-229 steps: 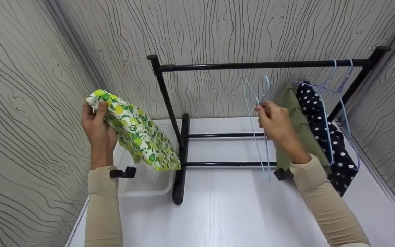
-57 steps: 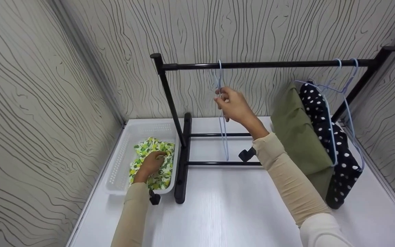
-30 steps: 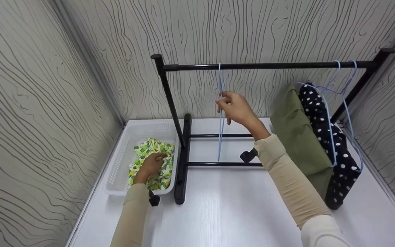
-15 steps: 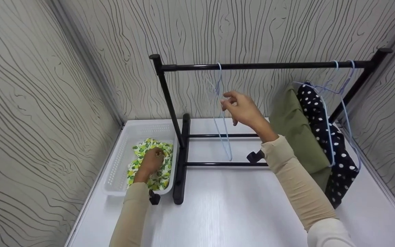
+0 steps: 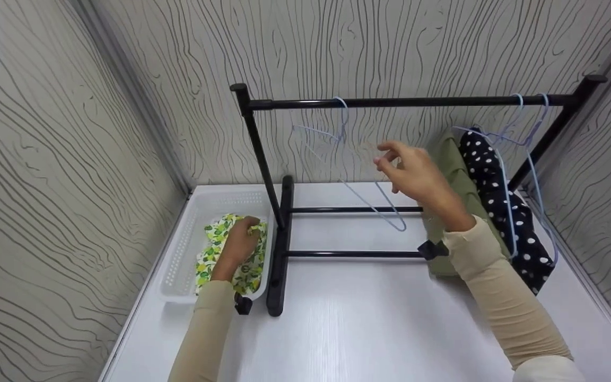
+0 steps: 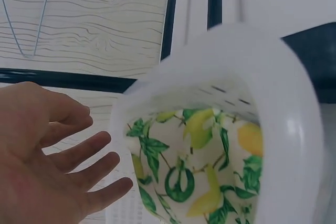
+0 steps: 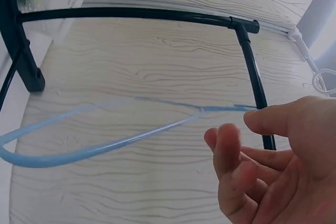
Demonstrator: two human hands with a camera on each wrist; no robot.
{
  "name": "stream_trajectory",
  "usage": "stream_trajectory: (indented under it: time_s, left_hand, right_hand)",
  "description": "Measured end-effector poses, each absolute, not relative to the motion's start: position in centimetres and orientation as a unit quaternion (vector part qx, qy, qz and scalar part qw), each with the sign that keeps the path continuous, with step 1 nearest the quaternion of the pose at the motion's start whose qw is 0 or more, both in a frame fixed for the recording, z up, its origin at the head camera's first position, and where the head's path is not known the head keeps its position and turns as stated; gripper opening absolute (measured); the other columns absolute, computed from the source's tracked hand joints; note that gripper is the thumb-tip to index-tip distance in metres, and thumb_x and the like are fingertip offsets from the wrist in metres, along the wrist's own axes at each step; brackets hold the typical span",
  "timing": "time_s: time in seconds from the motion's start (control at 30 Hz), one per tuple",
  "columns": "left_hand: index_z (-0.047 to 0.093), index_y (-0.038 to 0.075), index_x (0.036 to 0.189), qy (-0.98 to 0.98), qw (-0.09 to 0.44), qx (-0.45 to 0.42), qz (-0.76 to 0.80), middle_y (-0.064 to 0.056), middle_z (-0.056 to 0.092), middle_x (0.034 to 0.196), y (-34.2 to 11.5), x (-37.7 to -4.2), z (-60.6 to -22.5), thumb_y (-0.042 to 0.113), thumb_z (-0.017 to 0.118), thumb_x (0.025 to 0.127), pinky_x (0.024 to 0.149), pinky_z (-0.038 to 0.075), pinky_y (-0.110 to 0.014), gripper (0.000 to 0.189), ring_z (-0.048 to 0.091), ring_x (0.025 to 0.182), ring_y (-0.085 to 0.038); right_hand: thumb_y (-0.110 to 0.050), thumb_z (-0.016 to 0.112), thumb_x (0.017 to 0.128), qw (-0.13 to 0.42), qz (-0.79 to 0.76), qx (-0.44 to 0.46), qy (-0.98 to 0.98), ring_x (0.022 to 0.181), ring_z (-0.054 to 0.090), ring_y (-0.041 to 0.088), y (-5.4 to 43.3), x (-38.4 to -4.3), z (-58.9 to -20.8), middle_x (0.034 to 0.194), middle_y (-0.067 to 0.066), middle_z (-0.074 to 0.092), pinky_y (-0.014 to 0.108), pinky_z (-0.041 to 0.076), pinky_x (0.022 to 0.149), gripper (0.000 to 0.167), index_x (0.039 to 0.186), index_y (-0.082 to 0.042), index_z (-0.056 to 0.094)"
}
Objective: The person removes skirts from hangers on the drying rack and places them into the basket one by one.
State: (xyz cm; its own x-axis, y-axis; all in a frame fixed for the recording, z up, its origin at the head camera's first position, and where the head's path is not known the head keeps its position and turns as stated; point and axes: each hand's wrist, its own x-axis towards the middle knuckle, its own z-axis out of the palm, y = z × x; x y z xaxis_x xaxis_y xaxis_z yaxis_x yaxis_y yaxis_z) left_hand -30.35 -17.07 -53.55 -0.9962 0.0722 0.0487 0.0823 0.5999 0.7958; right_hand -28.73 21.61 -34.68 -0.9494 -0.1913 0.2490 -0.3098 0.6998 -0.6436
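The right hand [image 5: 409, 170] has released the pale-blue wire hanger [image 7: 100, 151] — bare on the black metal rail [image 5: 417, 102]; left hand [image 5: 240, 242] above white lemon-print cloth [image 6: 202, 161], both hands' fingers loose, empty, free.

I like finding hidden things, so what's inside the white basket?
A lemon-print cloth lies inside the basket. From above, the left hand hides part of it. I can't see what's under the cloth.

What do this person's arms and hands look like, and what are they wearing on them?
The left hand and right hand are bare, without gloves. Each arm has a long beige sleeve, creased on the right, with a small black attachment by the cuff. White fabric shows higher on the right arm.
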Motion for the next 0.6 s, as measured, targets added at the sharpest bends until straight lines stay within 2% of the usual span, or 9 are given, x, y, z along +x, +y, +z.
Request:
stream_trajectory:
  time_s: [0.1,0.33,0.43,0.6]
  left_hand:
    - [0.06,-0.006,0.14,-0.893,0.024,-0.06,-0.445,-0.027,0.06,0.145,-16.5,-30.5,-53.3,0.006,0.054,0.109,0.116,0.045,-0.059,0.034,0.055,0.14,-0.044]
    - [0.063,-0.007,0.136,-0.875,0.052,-0.077,-0.476,-0.025,0.065,0.136,-15.3,-30.5,-52.8,0.006,0.056,0.108,0.112,0.05,-0.056,0.031,0.061,0.132,-0.042]
    - [0.065,-0.006,0.133,-0.869,0.063,-0.089,-0.482,-0.024,0.067,0.132,-14.7,-30.4,-52.7,0.004,0.056,0.107,0.109,0.052,-0.054,0.029,0.064,0.127,-0.039]
    - [0.066,-0.001,0.131,-0.861,0.063,-0.106,-0.493,-0.02,0.069,0.13,-13.5,-30.2,-52.4,0.005,0.056,0.107,0.106,0.054,-0.052,0.027,0.065,0.125,-0.036]
  right_hand:
    - [-0.025,0.056,0.111,0.091,0.351,0.12,-0.924,0.063,0.066,0.02,22.9,-28.0,-34.2,0.125,0.019,0.071,0.022,0.046,0.051,0.042,0.147,-0.002,0.056]
    - [-0.032,0.057,0.112,0.107,0.328,0.086,-0.935,0.077,0.072,0.025,25.8,-26.7,-33.5,0.124,0.021,0.07,0.022,0.054,0.058,0.044,0.147,-0.005,0.058]
    - [-0.034,0.057,0.111,0.111,0.32,0.072,-0.938,0.075,0.073,0.027,27.0,-26.4,-33.4,0.126,0.022,0.07,0.024,0.054,0.057,0.045,0.147,-0.006,0.058]
    - [-0.036,0.056,0.112,0.129,0.298,0.058,-0.944,0.073,0.072,0.024,28.9,-26.0,-33.5,0.126,0.023,0.07,0.025,0.052,0.057,0.046,0.144,-0.004,0.059]
